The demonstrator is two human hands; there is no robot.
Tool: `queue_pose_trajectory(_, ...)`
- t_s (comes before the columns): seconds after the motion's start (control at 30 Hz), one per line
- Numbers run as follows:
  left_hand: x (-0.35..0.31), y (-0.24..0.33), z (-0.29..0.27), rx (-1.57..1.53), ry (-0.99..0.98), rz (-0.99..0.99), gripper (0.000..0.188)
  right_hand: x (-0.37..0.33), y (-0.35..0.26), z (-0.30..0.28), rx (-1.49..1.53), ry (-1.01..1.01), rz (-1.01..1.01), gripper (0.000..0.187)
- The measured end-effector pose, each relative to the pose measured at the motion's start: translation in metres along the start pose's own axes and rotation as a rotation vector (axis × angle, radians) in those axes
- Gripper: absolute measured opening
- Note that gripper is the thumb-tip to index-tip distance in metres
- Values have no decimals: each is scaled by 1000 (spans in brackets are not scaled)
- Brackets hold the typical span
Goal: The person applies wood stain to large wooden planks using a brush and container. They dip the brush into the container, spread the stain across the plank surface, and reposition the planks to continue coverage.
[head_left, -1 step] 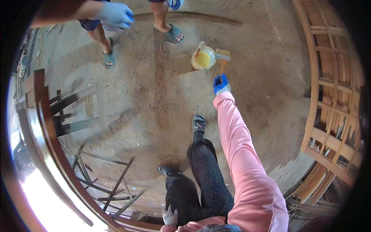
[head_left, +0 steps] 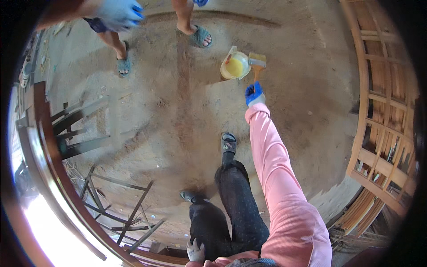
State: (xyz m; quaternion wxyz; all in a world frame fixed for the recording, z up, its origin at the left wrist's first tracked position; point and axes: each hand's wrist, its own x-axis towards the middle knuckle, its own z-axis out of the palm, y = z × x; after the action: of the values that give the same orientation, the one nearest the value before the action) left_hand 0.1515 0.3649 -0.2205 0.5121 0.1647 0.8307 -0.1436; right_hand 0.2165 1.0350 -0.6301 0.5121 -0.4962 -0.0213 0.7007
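Observation:
My right hand [head_left: 255, 94], in a blue and white glove, is closed round the wooden handle of a wide flat paintbrush [head_left: 258, 62]. The brush points away from me, its pale bristles just right of the rim of a whitish plastic tub [head_left: 244, 58]. Yellow liquid [head_left: 234, 67] lies inside the tub, along with a small reddish-brown patch too unclear to name. At the lower edge, my left hand [head_left: 195, 250] wears a pale glove and rests against my dark trousers, fingers spread and nothing visible in it.
Another person's gloved hand [head_left: 119, 13] and sandalled feet [head_left: 201, 36] are at the upper left. A wooden lattice frame [head_left: 362, 147] stands along the right, above stacked wood strips [head_left: 362, 209]. Dark metal frames [head_left: 133, 209] and a long brown wooden piece [head_left: 46, 115] line the left.
The other person's gloved hand has shifted up and left. My right hand and the paintbrush have moved very slightly away from me, beside the tub.

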Motion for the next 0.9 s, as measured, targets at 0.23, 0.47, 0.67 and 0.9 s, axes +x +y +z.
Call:
queue_pose_trajectory(0.23,5,32,11,39,-19,-27,54,51,39,23,-79,181,24,20)
queue_pose_trajectory(0.47,-1,49,13,25,-27,-104,52,21,17,23,-329,243,90,41)
queue_pose_trajectory(0.67,-14,65,15,-153,117,-170,41,-132,-32,20,-1035,291,323,66)
queue_pose_trajectory(0.9,-35,47,20,-466,42,-307,48,-315,-97,-48,-2701,-596,-82,73)
